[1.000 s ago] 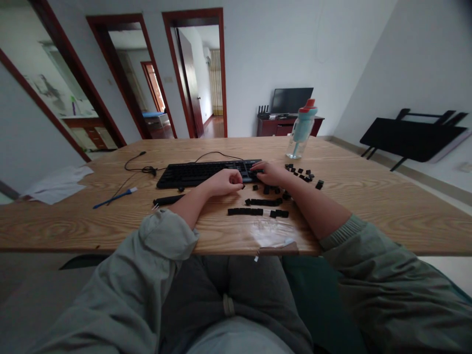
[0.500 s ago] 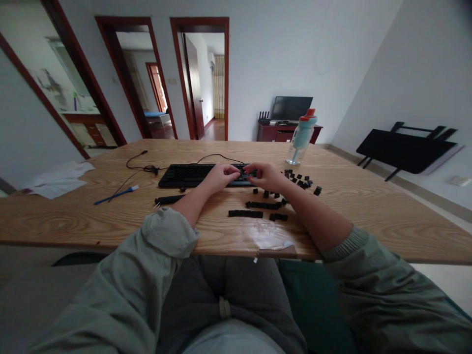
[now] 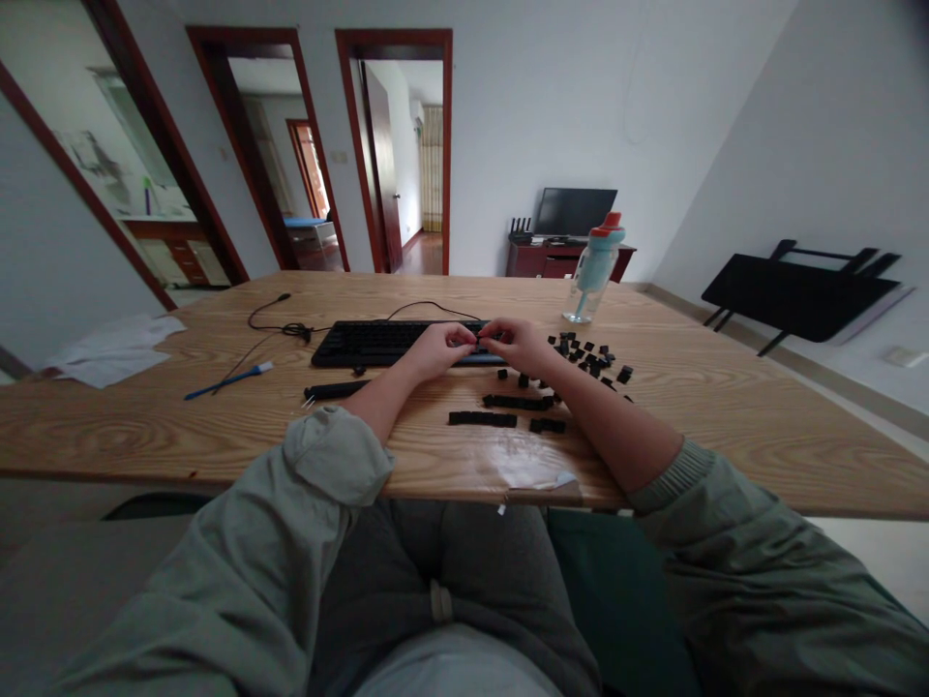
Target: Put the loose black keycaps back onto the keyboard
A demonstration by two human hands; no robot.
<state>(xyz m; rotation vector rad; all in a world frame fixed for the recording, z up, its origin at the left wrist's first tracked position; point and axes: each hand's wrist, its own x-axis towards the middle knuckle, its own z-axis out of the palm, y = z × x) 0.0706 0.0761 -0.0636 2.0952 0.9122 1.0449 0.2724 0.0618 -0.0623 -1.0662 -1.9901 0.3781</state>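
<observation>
A black keyboard (image 3: 374,341) lies across the table, its right part largely hidden by my hands. Over that part, my left hand (image 3: 441,348) and my right hand (image 3: 517,347) meet with fingers pinched. Between their fingertips shows a small black piece that looks like a keycap (image 3: 477,339); its details are too small to tell. Loose black keycaps (image 3: 593,360) lie scattered to the right of my right hand. Nearer to me, keycaps are lined up in short rows, one long row (image 3: 483,419) and a shorter one (image 3: 547,425).
A water bottle (image 3: 593,271) stands at the back right. On the left lie a blue brush (image 3: 226,381), a coiled cable (image 3: 294,331) and white paper (image 3: 116,350). A black bar-shaped piece (image 3: 335,390) with thin metal prongs beside it rests by my left forearm. Peeling clear film (image 3: 533,471) covers the front edge.
My hands have drawn slightly closer, and their fingertips now meet over the keyboard. The keycap rows and other things on the table look the same.
</observation>
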